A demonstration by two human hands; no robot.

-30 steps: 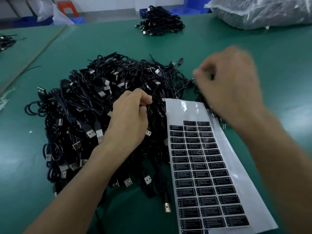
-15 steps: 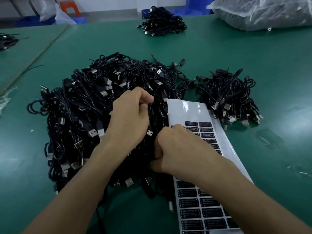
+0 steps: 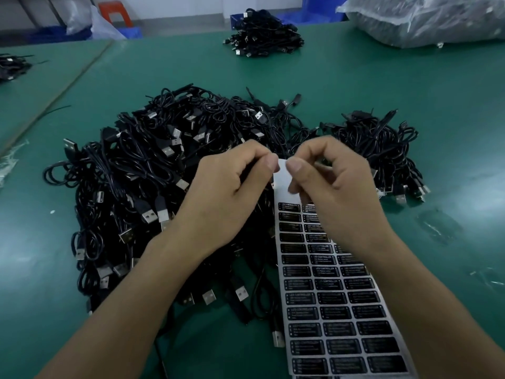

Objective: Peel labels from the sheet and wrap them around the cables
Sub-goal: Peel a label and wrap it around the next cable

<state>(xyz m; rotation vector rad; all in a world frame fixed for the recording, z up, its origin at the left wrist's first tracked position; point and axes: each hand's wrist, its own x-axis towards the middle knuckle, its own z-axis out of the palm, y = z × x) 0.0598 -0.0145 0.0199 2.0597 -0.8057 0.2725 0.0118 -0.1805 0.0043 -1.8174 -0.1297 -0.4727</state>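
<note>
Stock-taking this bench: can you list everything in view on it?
large cable pile: one, black, centre
small cable pile: one, black, right of it
far cable pile: one, black, table's far side
edge cable pile: one, black, far left
label sheet: one, silver with black labels, front right
peeled label: one, white, between both thumbs
plastic bag: one, clear, far right
table: one, green, under everything
left hand: one, pinching peeled label
right hand: one, pinching peeled label

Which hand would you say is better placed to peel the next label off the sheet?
Probably the right: the right hand hovers over the top rows of the label sheet, while the left hand sits over the cable pile beside it.
</note>
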